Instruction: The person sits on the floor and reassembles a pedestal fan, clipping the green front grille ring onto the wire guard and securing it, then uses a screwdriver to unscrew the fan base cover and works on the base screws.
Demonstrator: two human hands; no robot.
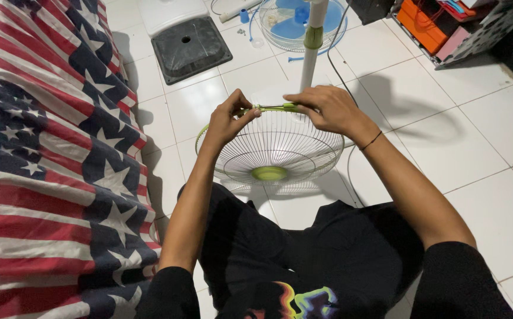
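Gripping the green rim of a wire fan guard, both hands clamped, left hand, right hand.

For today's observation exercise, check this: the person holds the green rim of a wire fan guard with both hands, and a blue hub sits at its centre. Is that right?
Not quite. In the head view the hub of the fan guard is green, not blue. The rest holds: left hand and right hand both pinch the green rim.

One wire fan guard, one fan pole, one dark square base, one blue fan blade, two hands, left hand, right hand, one star-and-stripe cloth.
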